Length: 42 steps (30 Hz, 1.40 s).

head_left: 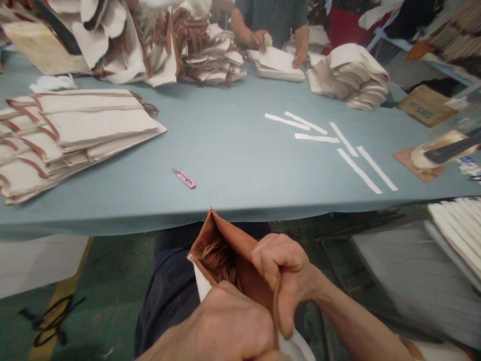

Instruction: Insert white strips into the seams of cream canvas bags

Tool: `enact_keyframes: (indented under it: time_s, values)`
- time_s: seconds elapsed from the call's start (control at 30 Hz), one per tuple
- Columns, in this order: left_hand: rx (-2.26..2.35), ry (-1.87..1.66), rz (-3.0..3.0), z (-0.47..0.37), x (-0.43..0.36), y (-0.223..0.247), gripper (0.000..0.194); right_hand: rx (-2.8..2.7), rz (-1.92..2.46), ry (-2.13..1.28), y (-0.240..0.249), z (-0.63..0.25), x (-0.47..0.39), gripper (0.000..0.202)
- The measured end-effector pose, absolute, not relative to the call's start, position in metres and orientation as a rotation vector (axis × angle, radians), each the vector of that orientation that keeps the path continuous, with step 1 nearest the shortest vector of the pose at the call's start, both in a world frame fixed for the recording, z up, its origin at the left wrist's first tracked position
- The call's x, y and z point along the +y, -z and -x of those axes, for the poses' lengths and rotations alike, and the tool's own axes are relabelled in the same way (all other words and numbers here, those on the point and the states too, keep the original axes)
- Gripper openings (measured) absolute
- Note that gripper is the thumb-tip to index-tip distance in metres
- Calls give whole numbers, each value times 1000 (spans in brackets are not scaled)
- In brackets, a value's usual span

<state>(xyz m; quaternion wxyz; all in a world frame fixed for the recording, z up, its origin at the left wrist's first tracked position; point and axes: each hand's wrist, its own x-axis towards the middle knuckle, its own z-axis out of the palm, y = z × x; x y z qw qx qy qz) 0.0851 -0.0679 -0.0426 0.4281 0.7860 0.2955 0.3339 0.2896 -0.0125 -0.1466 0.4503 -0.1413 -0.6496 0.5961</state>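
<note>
A fabric bag (233, 234) with brown lining and a white outside stands open-mouthed over my lap, just below the table edge. Crumpled brown material (219, 258) lies inside it. My right hand (287, 273) is closed on the bag's brown rim, thumb pointing down. Closer to me, my left hand (229, 326) is a fist at the near side of the bag, its fingertips hidden. A thin brown strip (276, 306) of edge or strap runs between the two hands. Pink thread snips (185, 178) lie on the table beyond the bag.
The blue-green table (233, 165) carries white strips (358, 170), stacked cream pieces with brown straps (82, 120) at left and a folded cream pile (349, 75). A heaped bundle (150, 45) stands behind. Across the table, a person's hands (300, 52) rest on cream fabric. A cardboard box (426, 105) sits right.
</note>
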Motion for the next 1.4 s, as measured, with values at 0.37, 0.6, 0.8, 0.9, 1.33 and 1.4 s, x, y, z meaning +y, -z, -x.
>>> enact_keyframes:
  time_s: [0.37,0.6,0.8,0.9,1.33,1.4]
  values:
    - [845,-1165,-2129,-62,-15,48,49,-2062,567,-1528,85,-290,42,80]
    - [906,-1055,-2153,-51,-4,39,67,-2255,328,-1427,50,-273,45,52]
    - [926,-758,-1772,-25,7,47,73,-1988,523,-1338,27,-302,44,50]
    - [864,-728,-1710,-26,6,45,58,-1926,676,-1459,30,-318,47,57]
    - [849,-494,-1736,-34,40,35,34,-1815,1042,-1625,71,-330,83,63]
    - [851,-472,-1788,-34,49,25,35,-1854,1031,-1628,70,-328,92,62]
